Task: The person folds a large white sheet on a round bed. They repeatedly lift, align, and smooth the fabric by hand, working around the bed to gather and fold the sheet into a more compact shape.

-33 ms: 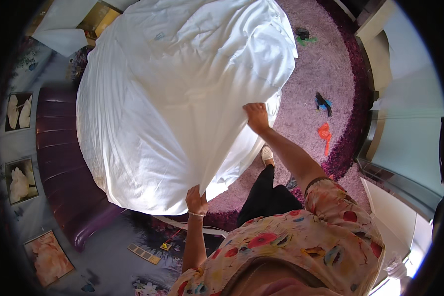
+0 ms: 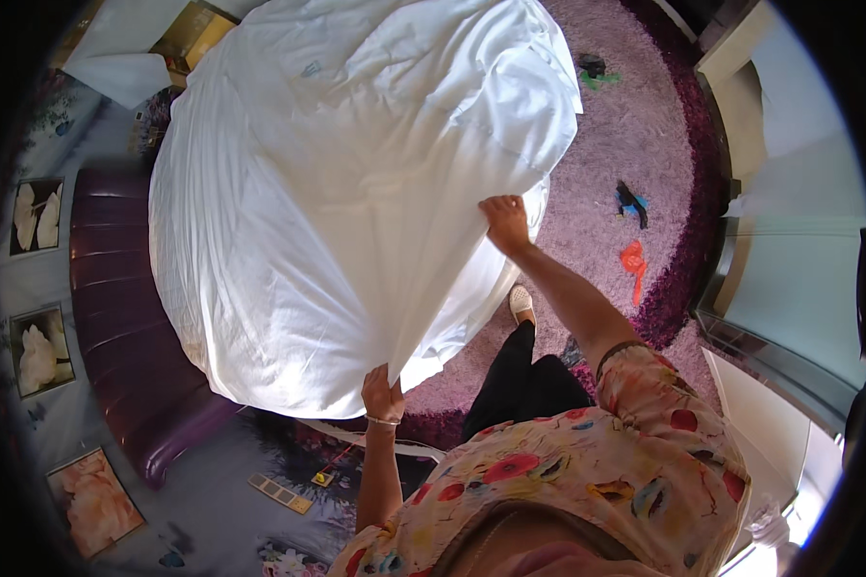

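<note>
A white bed sheet (image 2: 289, 221) covers a bed from edge to edge, with creases fanning across it. Its near edge is pinched in my left hand (image 2: 383, 392), close to the bed's near end. Farther right, the fingers of my right hand (image 2: 506, 223) are closed over the same sheet at the bed's right side. Between the two hands the cloth is drawn taut in a straight fold. Beneath that fold, white fabric hangs down the side of the bed.
A purple padded headboard (image 2: 115, 288) curves along the left. On the pink-purple rug (image 2: 597, 144) lie a red item (image 2: 633, 258), a black and blue item (image 2: 631, 204) and a black and green one (image 2: 597, 71). A pale cabinet (image 2: 799, 269) stands at right.
My right hand has shifted very slightly to the right and nearer to me, still gripping the sheet. My left hand stays almost in place.
</note>
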Available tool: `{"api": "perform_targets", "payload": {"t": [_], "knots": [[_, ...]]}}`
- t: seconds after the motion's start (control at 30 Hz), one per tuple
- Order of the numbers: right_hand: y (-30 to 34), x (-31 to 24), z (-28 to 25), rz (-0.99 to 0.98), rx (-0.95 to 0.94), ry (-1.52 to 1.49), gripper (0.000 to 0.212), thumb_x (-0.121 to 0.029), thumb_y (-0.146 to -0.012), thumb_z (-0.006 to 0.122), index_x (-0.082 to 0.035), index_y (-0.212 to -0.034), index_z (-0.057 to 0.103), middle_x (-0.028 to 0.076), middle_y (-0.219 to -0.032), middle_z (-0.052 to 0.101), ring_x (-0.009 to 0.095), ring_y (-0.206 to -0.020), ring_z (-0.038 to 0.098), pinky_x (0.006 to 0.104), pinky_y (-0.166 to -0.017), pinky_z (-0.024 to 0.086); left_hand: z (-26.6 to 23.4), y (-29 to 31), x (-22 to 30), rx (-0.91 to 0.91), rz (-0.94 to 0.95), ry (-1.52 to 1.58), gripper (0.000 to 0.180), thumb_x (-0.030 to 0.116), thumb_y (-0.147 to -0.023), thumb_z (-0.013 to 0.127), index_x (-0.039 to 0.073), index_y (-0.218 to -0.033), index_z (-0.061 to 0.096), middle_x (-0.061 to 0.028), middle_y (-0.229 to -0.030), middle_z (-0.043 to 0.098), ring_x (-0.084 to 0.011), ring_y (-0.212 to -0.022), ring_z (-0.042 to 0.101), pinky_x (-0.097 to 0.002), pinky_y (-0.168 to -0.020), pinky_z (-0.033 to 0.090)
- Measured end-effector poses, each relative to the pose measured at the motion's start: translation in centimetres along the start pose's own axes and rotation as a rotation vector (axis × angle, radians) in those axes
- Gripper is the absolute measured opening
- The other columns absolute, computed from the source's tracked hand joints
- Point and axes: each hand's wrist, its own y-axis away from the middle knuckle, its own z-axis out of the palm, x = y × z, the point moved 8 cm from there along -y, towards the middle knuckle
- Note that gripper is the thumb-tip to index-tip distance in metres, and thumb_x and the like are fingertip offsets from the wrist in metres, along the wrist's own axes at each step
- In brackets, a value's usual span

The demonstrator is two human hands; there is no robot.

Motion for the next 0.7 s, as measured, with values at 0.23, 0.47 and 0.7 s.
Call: {"api": "perform_targets", "payload": {"t": [0.23,0.47,0.7], "knots": [[-2.9,9.9,0.0,-0.096,-0.227,0.135,0.021,-0.003,-0.074,0.055,-0.009,-0.091,0.066,0.007,-0.094,0.066,0.024,-0.097,0.06,0.0411,-0.094,0.036,4.3,2.3,-3.0,-0.214,-0.191,-0.15,0.024,0.016,-0.083,0.056,0.003,-0.102,0.063,-0.017,-0.096,0.064,-0.0365,-0.091,0.06,-0.0438,-0.081,0.047],[5.2,15.2,-0.6,-0.203,-1.061,0.501,0.019,-0.009,-0.075,0.057,-0.009,-0.091,0.067,0.01,-0.092,0.067,0.024,-0.095,0.062,0.0438,-0.102,0.032,18.1,-1.0,-5.1,-0.54,-0.292,-0.392,0.065,0.045,-0.08,0.064,0.009,-0.131,0.048,-0.017,-0.133,0.049,-0.0355,-0.119,0.048,-0.0559,-0.097,0.035],[3.4,10.9,-4.1,-0.347,-0.939,0.382,0.017,-0.012,-0.076,0.057,-0.008,-0.089,0.067,0.01,-0.088,0.067,0.025,-0.093,0.063,0.0438,-0.101,0.032,29.2,-20.2,16.4,-0.347,-0.06,-0.177,0.092,0.038,-0.072,0.072,0.01,-0.146,0.024,-0.0243,-0.144,0.032,-0.0375,-0.132,0.033,-0.0513,-0.103,0.029]]}}
